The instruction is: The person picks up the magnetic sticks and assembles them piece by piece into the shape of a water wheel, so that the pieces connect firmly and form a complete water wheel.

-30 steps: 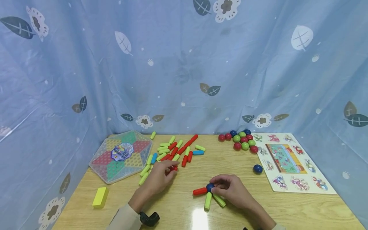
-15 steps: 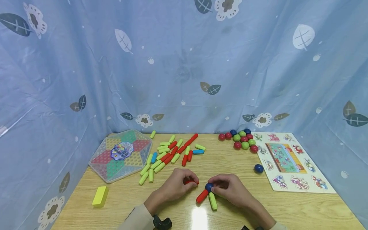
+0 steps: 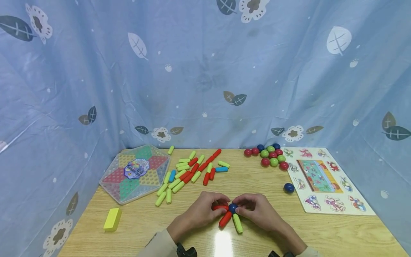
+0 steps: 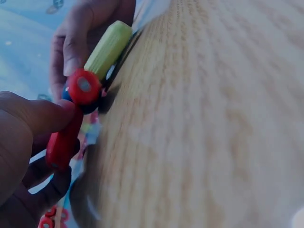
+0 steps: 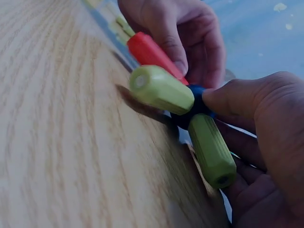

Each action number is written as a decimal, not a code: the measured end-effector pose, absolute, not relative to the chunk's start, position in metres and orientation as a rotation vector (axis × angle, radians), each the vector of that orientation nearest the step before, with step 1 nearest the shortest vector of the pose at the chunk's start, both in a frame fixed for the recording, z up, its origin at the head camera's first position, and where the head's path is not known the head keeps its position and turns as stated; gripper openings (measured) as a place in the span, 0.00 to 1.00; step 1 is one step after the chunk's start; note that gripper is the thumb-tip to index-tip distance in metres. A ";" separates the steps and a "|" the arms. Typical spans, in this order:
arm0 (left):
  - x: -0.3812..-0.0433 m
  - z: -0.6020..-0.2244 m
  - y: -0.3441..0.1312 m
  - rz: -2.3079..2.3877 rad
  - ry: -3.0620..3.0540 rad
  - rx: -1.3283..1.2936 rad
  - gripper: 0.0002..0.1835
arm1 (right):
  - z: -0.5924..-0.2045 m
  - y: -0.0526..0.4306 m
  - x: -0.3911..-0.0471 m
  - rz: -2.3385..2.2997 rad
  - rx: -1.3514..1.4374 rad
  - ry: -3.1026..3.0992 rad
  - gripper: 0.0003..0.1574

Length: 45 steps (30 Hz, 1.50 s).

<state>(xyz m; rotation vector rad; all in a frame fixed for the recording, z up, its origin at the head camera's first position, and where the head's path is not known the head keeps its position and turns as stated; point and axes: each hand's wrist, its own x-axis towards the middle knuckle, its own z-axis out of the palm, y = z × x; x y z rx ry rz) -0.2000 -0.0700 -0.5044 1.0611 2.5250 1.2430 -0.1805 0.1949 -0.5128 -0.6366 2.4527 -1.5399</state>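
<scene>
Near the front of the table, my right hand (image 3: 261,213) pinches a dark blue ball (image 3: 233,208) between thumb and fingers. A red rod (image 3: 225,219) and a light green rod (image 3: 238,224) stick out from the ball toward me. A second green rod (image 5: 213,152) on the ball shows beside the right fingers in the right wrist view. My left hand (image 3: 203,210) grips another red rod (image 4: 64,142) with thumb and fingers, its end against the ball's left side. Whether that end is joined to the ball cannot be seen.
Several red, green and blue rods (image 3: 187,177) lie behind my left hand. A hexagonal board (image 3: 120,178) and yellow block (image 3: 112,219) are left. Coloured balls (image 3: 272,155) cluster back right; a single blue ball (image 3: 289,188) lies beside a picture puzzle board (image 3: 340,208).
My left hand has carried a red rod from the pile rightward to the blue ball. The ball with its rods has turned slightly in my right hand.
</scene>
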 end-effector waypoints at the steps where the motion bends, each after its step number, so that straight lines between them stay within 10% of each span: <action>1: -0.200 -0.505 -0.070 1.236 2.533 1.062 0.13 | -0.513 0.195 -0.180 -1.541 -0.644 2.462 0.13; 45: -0.244 -0.493 -0.122 1.635 2.647 0.707 0.17 | -0.516 0.199 -0.182 -1.565 -0.649 2.386 0.14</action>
